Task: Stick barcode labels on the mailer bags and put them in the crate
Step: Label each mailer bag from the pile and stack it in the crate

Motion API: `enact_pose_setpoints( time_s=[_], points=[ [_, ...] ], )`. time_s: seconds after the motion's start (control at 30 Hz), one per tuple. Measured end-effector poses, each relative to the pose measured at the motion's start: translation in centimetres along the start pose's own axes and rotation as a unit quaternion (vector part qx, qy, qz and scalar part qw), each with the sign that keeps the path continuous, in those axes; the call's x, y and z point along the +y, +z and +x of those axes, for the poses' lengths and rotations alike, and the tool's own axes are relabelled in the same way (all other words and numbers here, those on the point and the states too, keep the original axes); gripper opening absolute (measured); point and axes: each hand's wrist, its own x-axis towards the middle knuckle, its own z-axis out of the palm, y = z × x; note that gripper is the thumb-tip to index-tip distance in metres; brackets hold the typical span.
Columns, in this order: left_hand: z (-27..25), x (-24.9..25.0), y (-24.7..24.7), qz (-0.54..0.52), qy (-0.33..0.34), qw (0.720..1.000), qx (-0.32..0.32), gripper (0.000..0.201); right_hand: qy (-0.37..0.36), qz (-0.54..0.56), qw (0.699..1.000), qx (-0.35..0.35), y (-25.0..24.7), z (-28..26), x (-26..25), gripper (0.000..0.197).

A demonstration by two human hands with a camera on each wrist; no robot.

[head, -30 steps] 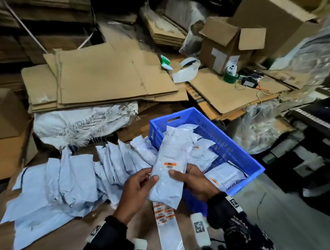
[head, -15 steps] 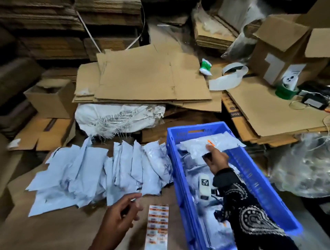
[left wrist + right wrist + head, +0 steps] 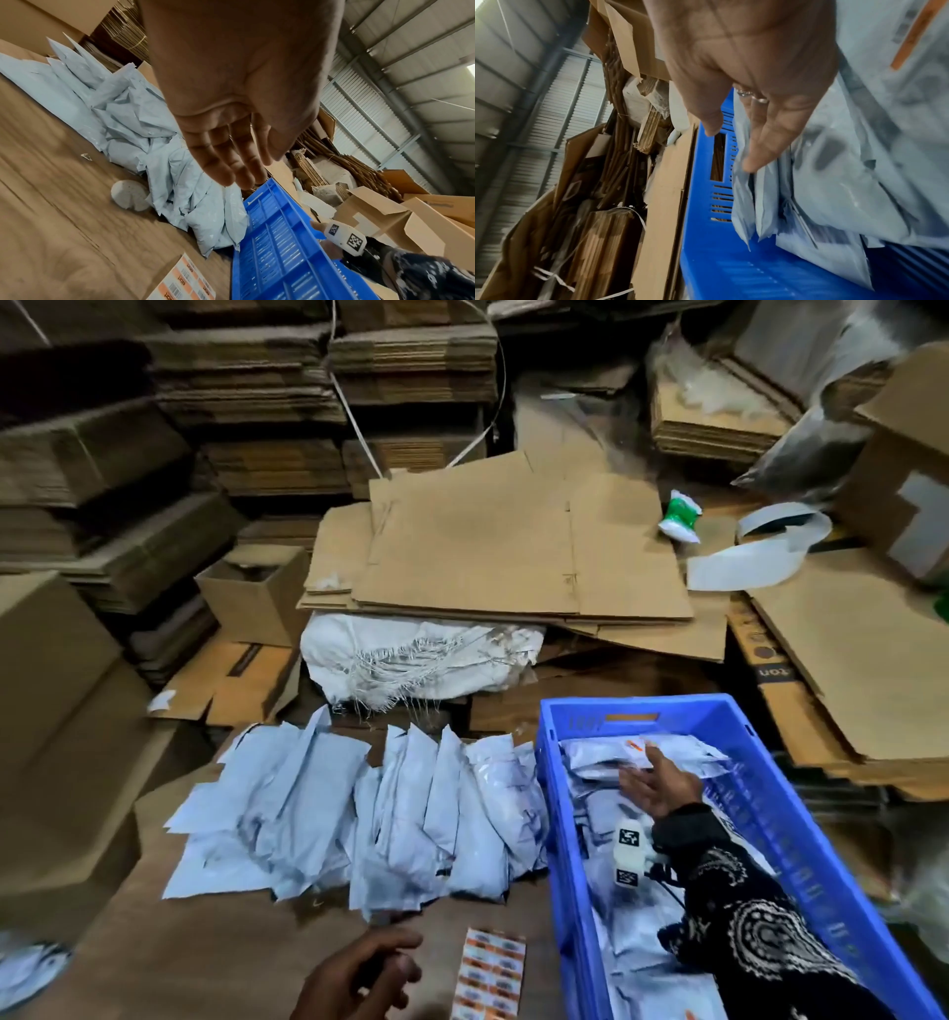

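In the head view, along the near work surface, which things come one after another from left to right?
Row of unlabelled mailer bags → left hand → barcode label sheet → blue crate → right hand.

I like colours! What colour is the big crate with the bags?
The crate is bright blue; the head view shows it best.

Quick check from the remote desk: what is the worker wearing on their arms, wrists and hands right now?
The right arm wears a dark sleeve with a white paisley pattern. A white wrist camera unit, marked with black-and-white square codes, is strapped at the right wrist, with a thin dark cable trailing from it. The right hand is bare except for a ring. The left hand is bare; its sleeve is out of view.
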Motion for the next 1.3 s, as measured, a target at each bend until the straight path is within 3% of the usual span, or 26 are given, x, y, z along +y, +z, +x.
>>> enact_pose_setpoints(
  time_s=[0.1,0.23,0.37,0.5,0.67,0.8,0.97,1.03,1.1,1.17,1.3],
  points=[
    [1.4,0.2,-0.4,-0.004,-0.013,0.999,-0.038,0.012,-0.017,0.018,1.000,0.016,-1.1,-2.5,0.1,0.025],
    [4.3,-0.6,-0.8,0.011,0.010,0.998,-0.068,0.011,-0.059,0.013,0.998,-0.024,-0.7,-8.4,-0.2,0.020],
    [7.3,-2.6,-2.1,0.004,0.036,0.999,-0.027,0.015,-0.107,-0.064,0.990,-0.073,2.3,-15.5,0.8,0.013],
    [9.8,-4.6,-5.8,0.060,0.078,0.995,0.034,0.013,-0.120,-0.114,0.979,-0.119,6.4,-19.6,5.1,0.014],
    [12.1,-6.6,-13.9,0.167,0.152,0.967,0.116,0.016,-0.068,-0.189,0.967,-0.159,12.4,-20.5,13.8,0.016],
    [14.0,-9.7,-20.3,0.218,0.126,0.951,0.178,0.025,-0.034,-0.248,0.948,-0.198,18.2,-21.0,20.0,0.016],
    [14.5,-13.5,-23.3,0.173,0.058,0.979,0.096,0.042,-0.072,-0.320,0.926,-0.185,26.6,-20.0,25.8,0.022],
    [14.1,-14.4,-23.7,0.163,0.063,0.983,0.058,0.055,-0.106,-0.387,0.907,-0.130,28.8,-18.7,27.6,0.042],
    [13.8,-15.3,-23.9,0.152,0.076,0.985,0.042,0.048,-0.104,-0.413,0.899,-0.102,29.8,-18.2,28.2,0.052],
    [13.5,-15.8,-24.2,0.140,0.097,0.985,0.037,0.031,-0.082,-0.399,0.907,-0.104,30.0,-17.6,28.5,0.044],
    [12.7,-14.9,-24.8,0.120,0.132,0.983,0.031,0.022,-0.069,-0.322,0.937,-0.115,28.9,-17.1,28.3,0.023]
  ],
)
